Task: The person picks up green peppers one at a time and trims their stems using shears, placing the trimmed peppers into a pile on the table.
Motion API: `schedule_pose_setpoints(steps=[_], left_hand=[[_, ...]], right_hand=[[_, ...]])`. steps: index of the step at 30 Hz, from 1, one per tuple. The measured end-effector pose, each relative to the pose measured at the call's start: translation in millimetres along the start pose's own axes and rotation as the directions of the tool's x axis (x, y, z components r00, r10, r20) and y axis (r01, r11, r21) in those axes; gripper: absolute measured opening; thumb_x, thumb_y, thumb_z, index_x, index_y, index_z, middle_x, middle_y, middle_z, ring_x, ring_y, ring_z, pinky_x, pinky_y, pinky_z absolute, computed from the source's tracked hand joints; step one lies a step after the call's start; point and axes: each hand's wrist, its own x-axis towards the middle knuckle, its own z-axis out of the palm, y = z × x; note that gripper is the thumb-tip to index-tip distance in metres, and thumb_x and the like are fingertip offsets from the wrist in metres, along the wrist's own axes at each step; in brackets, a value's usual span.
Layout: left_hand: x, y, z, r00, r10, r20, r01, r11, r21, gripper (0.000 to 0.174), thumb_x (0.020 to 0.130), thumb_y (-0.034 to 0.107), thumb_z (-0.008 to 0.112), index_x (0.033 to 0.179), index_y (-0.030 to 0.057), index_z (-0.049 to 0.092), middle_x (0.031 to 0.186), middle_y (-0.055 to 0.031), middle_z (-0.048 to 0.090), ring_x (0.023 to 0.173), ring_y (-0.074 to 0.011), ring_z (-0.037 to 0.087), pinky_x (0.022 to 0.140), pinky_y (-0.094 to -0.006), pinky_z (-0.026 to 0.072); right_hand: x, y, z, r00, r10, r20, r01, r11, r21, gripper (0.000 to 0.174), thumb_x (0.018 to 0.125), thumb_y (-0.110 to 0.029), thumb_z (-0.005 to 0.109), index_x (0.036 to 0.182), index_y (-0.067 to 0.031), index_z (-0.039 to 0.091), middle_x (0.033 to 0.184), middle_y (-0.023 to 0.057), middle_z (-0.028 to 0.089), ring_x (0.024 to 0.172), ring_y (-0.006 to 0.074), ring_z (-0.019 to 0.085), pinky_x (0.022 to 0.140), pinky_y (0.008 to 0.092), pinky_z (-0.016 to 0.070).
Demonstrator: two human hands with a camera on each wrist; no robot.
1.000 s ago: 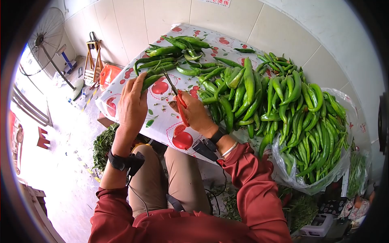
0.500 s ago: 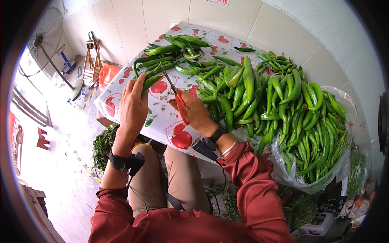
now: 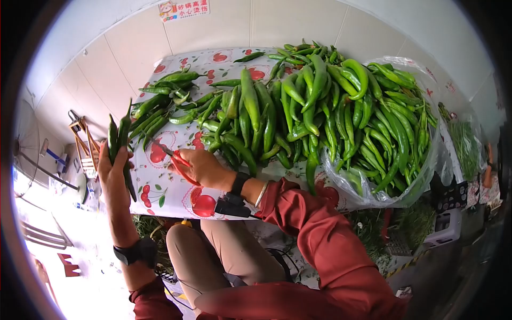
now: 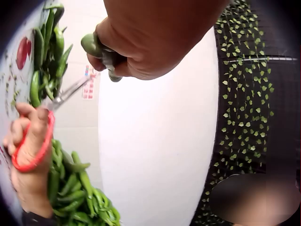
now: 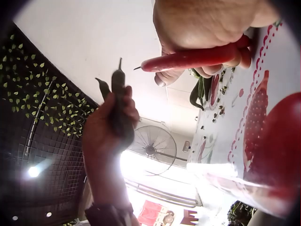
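Raised at the table's left edge, my left hand grips a few long green peppers, stems upward. In the left wrist view, a pepper end pokes out of that fist. My right hand holds scissors by their red handles over the table, blades pointing toward the left hand but apart from the peppers. The left wrist view shows the scissor blades slightly parted. A small pile of peppers lies beyond the blades. The larger heap is right of it.
The patterned tablecloth carries small green scraps. A clear plastic bag surrounds the heap's right part. A standing fan and a folding wooden stool are off to the left. Leafy greens lie below the table.
The head view has turned. My left hand has moved away from the scissors to the left, lifting peppers off the table area. My right hand still holds the scissors.
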Motion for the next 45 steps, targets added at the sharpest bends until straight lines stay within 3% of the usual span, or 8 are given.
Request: schedule_pose_setpoints(steps=[19, 25, 27, 29, 31, 33, 41, 45], left_hand=[[26.8, 81.3, 215.3, 0.685, -0.027, 0.728, 0.296, 0.923, -0.244, 0.045, 0.085, 0.004, 0.051, 0.128, -0.0042, 0.041, 0.118, -0.0134, 0.052, 0.106, -0.0207, 0.051, 0.09, -0.0323, 0.0418], [16.5, 73.4, 213.4, 0.706, 0.064, 0.706, 0.128, 0.968, -0.216, 0.057, 0.084, 0.012, 0.052, 0.131, -0.0141, 0.031, 0.137, -0.0235, 0.036, 0.127, -0.0286, 0.036, 0.105, -0.0312, 0.028], [16.1, 71.3, 205.4, 0.716, 0.06, 0.695, 0.111, 0.974, -0.199, 0.06, 0.085, 0.015, 0.051, 0.133, -0.0117, 0.028, 0.137, -0.024, 0.036, 0.128, -0.0278, 0.036, 0.106, -0.032, 0.0275], [6.7, 79.2, 187.4, 0.695, 0.175, 0.698, -0.035, 0.977, -0.21, 0.058, 0.086, 0.018, 0.052, 0.134, -0.0087, 0.031, 0.136, -0.0222, 0.039, 0.128, -0.0275, 0.036, 0.106, -0.0329, 0.0275], [-1.2, 79.1, 167.4, 0.738, 0.191, 0.647, -0.063, 0.974, -0.216, 0.052, 0.086, 0.016, 0.053, 0.131, -0.0056, 0.039, 0.132, -0.0185, 0.045, 0.124, -0.0249, 0.041, 0.103, -0.0332, 0.0313], [-2.7, 79.4, 137.4, 0.759, 0.213, 0.615, -0.096, 0.971, -0.218, 0.043, 0.085, 0.011, 0.055, 0.125, -0.0039, 0.047, 0.124, -0.0144, 0.052, 0.117, -0.021, 0.047, 0.099, -0.0313, 0.0366], [55.0, -5.2, 27.5, 0.971, 0.116, 0.207, -0.091, 0.988, -0.128, 0.03, 0.086, 0.005, 0.05, 0.114, -0.0015, 0.058, 0.109, -0.0085, 0.061, 0.101, -0.0132, 0.055, 0.091, -0.0267, 0.0419], [84.4, -89.8, 16.3, 0.976, 0.129, 0.177, -0.202, 0.838, 0.507, 0.042, 0.075, 0.008, 0.058, 0.115, -0.0058, 0.054, 0.112, -0.0209, 0.059, 0.106, -0.0312, 0.056, 0.094, -0.0334, 0.0422]], right_hand=[[-2.9, 22.8, 9.1, 0.917, -0.375, -0.134, 0.394, 0.904, 0.164, 0.026, 0.076, -0.02, 0.066, 0.097, -0.0067, 0.058, 0.094, 0.0156, 0.062, 0.092, 0.033, 0.058, 0.073, 0.0387, 0.0452], [-6.1, 5.4, -8.1, 0.988, -0.082, 0.128, 0.035, 0.942, 0.332, 0.032, 0.077, -0.022, 0.067, 0.104, -0.0084, 0.057, 0.104, 0.0099, 0.061, 0.102, 0.0229, 0.055, 0.081, 0.0341, 0.0425], [-4.3, 18.7, -10.2, 0.85, 0.055, 0.525, -0.232, 0.932, 0.278, 0.057, 0.091, -0.023, 0.053, 0.139, -0.0079, 0.026, 0.143, 0.0063, 0.031, 0.132, 0.0151, 0.025, 0.108, 0.0314, 0.0198], [-6.2, -4.3, -20.0, 0.874, 0.103, 0.475, -0.001, 0.978, -0.209, 0.054, 0.091, -0.023, 0.052, 0.138, -0.0082, 0.029, 0.141, 0.0077, 0.034, 0.131, 0.0164, 0.027, 0.107, 0.0327, 0.0204], [-4.6, -0.4, -12.1, 0.895, 0.13, 0.426, -0.157, 0.987, 0.029, 0.051, 0.089, -0.023, 0.056, 0.133, -0.0075, 0.034, 0.133, 0.0102, 0.04, 0.124, 0.0163, 0.034, 0.104, 0.0348, 0.0262], [-5.2, 1.6, -2.9, 0.991, -0.11, -0.081, 0.129, 0.95, 0.286, 0.013, 0.084, -0.013, 0.06, 0.09, -0.0016, 0.058, 0.079, 0.0064, 0.06, 0.075, 0.0169, 0.055, 0.069, 0.0319, 0.0443], [2.4, 11.7, 1.4, 0.992, 0.12, 0.027, -0.115, 0.822, 0.558, 0.027, 0.089, -0.023, 0.058, 0.071, -0.0039, 0.052, 0.059, -0.0011, 0.049, 0.054, 0.0065, 0.043, 0.049, 0.025, 0.0353], [4.7, 0.8, -7.1, 0.964, 0.235, 0.121, -0.264, 0.888, 0.375, 0.029, 0.089, -0.022, 0.059, 0.068, -0.0042, 0.051, 0.055, -0.0022, 0.046, 0.05, 0.0055, 0.039, 0.044, 0.0253, 0.0309]])
